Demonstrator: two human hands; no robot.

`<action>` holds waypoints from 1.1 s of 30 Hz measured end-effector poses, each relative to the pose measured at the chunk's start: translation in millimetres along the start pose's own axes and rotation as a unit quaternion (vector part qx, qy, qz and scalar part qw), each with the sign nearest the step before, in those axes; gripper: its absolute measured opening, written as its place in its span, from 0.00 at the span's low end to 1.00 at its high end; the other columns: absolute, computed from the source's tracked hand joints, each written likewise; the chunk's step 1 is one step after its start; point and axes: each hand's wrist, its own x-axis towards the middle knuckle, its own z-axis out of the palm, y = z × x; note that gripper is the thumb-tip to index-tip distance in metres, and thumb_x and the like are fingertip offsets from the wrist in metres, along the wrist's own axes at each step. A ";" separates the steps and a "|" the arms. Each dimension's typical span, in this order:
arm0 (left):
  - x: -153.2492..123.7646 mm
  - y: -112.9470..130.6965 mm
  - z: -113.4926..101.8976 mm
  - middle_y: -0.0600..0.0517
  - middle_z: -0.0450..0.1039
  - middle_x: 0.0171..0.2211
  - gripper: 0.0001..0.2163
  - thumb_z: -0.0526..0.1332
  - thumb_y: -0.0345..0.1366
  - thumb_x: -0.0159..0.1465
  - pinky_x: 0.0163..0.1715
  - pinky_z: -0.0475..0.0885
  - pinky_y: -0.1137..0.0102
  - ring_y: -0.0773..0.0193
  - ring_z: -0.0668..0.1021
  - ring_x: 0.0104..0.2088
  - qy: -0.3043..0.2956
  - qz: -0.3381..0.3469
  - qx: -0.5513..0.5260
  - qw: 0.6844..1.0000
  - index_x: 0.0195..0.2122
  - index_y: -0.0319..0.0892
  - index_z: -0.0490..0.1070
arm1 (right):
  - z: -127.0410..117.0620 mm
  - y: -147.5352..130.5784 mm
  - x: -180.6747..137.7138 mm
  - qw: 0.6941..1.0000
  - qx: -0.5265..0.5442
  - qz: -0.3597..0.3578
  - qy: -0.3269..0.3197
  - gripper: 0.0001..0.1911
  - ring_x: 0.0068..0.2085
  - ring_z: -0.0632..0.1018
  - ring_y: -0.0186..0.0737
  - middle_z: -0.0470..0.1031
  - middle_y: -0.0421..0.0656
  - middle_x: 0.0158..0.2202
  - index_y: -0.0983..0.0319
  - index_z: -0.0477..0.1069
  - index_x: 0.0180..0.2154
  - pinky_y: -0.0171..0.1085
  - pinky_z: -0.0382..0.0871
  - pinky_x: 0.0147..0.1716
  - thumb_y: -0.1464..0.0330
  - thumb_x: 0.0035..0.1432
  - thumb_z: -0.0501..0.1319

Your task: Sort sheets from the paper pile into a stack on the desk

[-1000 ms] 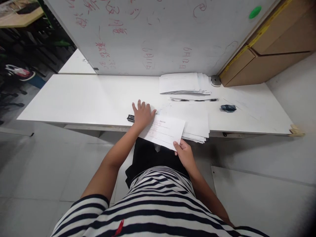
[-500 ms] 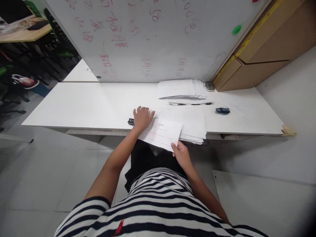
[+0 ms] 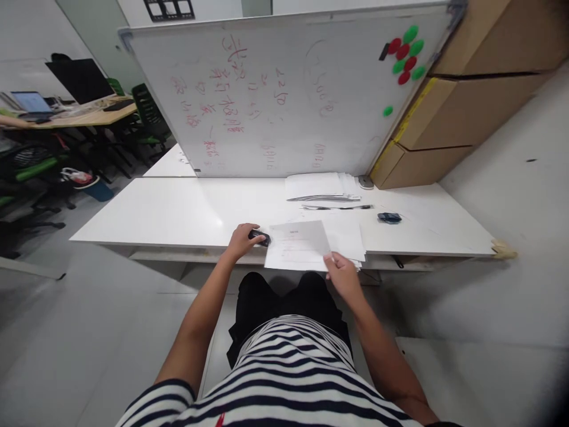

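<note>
My left hand [image 3: 242, 241] is closed round a small black stapler [image 3: 261, 238] near the front edge of the white desk. Between the thumb and fingers of my right hand [image 3: 343, 274], a printed sheet of paper [image 3: 297, 246] is pinched at its lower right corner. The sheet overhangs the desk's front edge, its left side close to the stapler. Partly under it, to the right, lies a loose stack of white papers [image 3: 349, 237].
Behind stands a whiteboard [image 3: 240, 118] with red writing and round magnets. A second paper stack [image 3: 313, 185] lies at its foot. A dark blue object [image 3: 389, 217] rests on the desk [image 3: 178, 213] at right. Cardboard boxes [image 3: 466, 112] are piled at the right.
My left hand has come off the sheet and taken hold of the stapler. My right hand keeps the sheet, now moved clear of the left hand. The head view has tilted upward.
</note>
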 end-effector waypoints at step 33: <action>6.6 0.8 38.8 0.44 0.71 0.40 0.22 0.62 0.55 0.56 0.40 0.64 0.61 0.49 0.70 0.43 0.190 -0.070 0.100 0.974 0.42 0.42 0.70 | -72.1 41.8 48.8 0.828 -0.529 0.006 0.186 0.34 0.60 0.63 0.60 0.55 0.60 0.63 0.66 0.55 0.62 0.52 0.63 0.50 0.55 0.60 0.54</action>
